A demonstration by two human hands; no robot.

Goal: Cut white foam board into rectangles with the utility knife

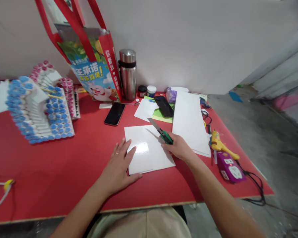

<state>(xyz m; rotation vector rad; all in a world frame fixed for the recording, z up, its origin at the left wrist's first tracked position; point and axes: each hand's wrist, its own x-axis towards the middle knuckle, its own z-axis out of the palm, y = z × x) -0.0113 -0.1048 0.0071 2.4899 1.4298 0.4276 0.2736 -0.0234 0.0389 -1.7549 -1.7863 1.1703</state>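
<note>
Bare blade (154,123) over white sheet (149,155)
The knife (167,137) is clamped in the right hand's (178,146) grip; on the desk (64,178), the sheet is touched by the spread left hand (118,168), which could be cut if the blade skidded.

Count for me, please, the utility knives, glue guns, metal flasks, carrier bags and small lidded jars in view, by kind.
Utility knife: 1
Glue gun: 1
Metal flask: 1
Carrier bag: 1
Small lidded jars: 2
Total: 6
</note>
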